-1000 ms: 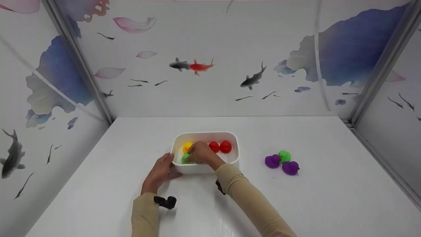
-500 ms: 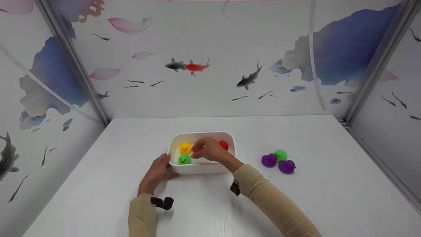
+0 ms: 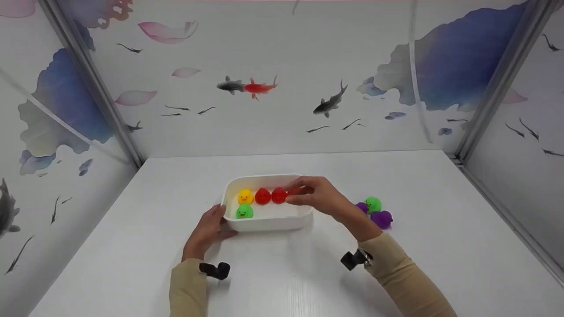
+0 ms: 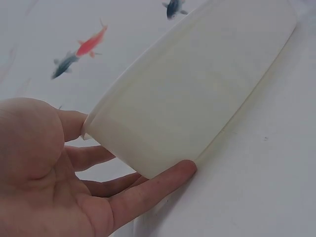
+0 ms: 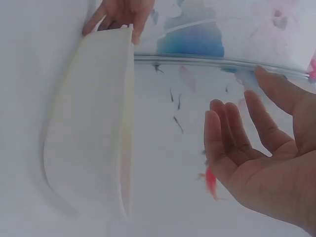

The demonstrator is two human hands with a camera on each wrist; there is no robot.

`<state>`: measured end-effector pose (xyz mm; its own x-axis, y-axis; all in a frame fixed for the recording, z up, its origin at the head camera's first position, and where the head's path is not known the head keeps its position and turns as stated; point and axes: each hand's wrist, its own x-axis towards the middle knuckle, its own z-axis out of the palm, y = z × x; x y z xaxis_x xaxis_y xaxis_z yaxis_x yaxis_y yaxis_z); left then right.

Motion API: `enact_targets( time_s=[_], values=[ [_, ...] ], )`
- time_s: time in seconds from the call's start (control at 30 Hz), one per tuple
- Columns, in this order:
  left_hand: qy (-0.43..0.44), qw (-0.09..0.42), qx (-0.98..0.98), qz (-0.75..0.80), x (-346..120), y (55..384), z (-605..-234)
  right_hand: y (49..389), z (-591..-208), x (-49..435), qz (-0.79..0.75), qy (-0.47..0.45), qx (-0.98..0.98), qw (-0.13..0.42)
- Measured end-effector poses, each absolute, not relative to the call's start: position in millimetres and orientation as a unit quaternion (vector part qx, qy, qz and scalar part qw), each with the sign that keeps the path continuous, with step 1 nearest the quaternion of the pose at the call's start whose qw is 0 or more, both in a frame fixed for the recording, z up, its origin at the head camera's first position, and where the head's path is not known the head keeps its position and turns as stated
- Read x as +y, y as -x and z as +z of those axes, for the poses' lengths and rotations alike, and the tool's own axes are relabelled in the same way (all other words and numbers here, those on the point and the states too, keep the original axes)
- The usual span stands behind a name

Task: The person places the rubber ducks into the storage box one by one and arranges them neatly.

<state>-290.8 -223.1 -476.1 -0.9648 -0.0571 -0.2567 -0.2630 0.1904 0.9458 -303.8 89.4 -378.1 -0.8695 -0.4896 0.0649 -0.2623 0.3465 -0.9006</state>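
In the head view, a white plastic box (image 3: 264,225) stands on the table. Inside it are a yellow rubber duck (image 3: 245,197), a green rubber duck (image 3: 244,211) and two red rubber ducks (image 3: 263,196). My left hand (image 3: 207,231) holds the box's left end, its fingers at the rim and side and the thumb low by the near corner; the left wrist view shows this grip. Over the box's right end hovers my right hand (image 3: 324,196), with red showing by its fingertips. In the right wrist view, the right hand (image 5: 261,148) has loosely bent, spread fingers and nothing between them.
Right of the box lie a green duck (image 3: 373,204) and two purple ducks (image 3: 381,219), one partly hidden by my right hand. The white table (image 3: 273,273) meets printed wall panels (image 3: 282,53) at its back and sides.
My right hand has moved from the left part of the box to its right end. The two red ducks now sit farther left, beside the yellow one. My left hand stays on the box.
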Motion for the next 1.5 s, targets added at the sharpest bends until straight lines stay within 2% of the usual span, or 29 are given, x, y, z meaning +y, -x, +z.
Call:
enact_targets(
  time_s=[0.27, 0.4, 0.6, 0.97, 1.2, 1.5],
  values=[
    [0.104, 0.082, 0.766, 0.630, -223.1, 290.2, -477.7, 290.9, -370.0, 146.5, -0.506, 0.198, 0.837, 0.068],
    [0.094, 0.083, 0.765, 0.632, -223.2, 290.3, -477.6, 293.0, -371.0, 175.0, -0.500, 0.216, 0.836, 0.076],
    [0.089, 0.088, 0.773, 0.622, -222.8, 290.3, -477.3, 302.4, -373.7, 210.8, -0.531, 0.269, 0.799, 0.086],
    [0.076, 0.085, 0.758, 0.642, -225.6, 289.7, -479.8, 335.9, -408.5, 256.2, -0.448, 0.255, 0.857, 0.018],
    [0.074, 0.091, 0.765, 0.634, -226.9, 289.5, -480.6, 346.0, -430.3, 267.1, -0.415, 0.244, 0.876, 0.031],
    [0.072, 0.087, 0.771, 0.627, -225.3, 290.4, -480.0, 352.4, -443.4, 270.5, -0.358, 0.199, 0.908, 0.083]
  ],
)
